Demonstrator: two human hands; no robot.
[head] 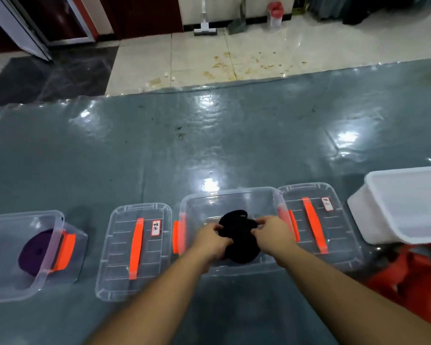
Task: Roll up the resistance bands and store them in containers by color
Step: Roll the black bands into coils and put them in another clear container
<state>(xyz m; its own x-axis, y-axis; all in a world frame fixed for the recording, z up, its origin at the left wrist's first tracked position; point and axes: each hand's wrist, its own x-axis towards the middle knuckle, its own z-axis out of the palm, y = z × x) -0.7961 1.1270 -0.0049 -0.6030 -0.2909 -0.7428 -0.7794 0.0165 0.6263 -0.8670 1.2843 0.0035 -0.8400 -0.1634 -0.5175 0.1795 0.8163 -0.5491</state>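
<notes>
Left hand (209,239) and right hand (271,231) both pinch the coiled black band (238,235) inside the clear plastic container (224,197). Flat ribbed lid (316,220) lies just right; purple roll (36,250) sits in the far-left tub (15,290).

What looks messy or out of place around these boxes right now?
Brownish stains spot the pale floor tiles beyond the table. The white bin at right sits tilted. On the table, both lids are off, and the black band is partly unrolled.

Both hands, left hand (210,241) and right hand (271,234), grip black rolled band (239,239) over open clear box (229,195). Lid (135,250) left of box, second lid (319,220) right; purple band (36,252) in far-left box (15,292).
</notes>
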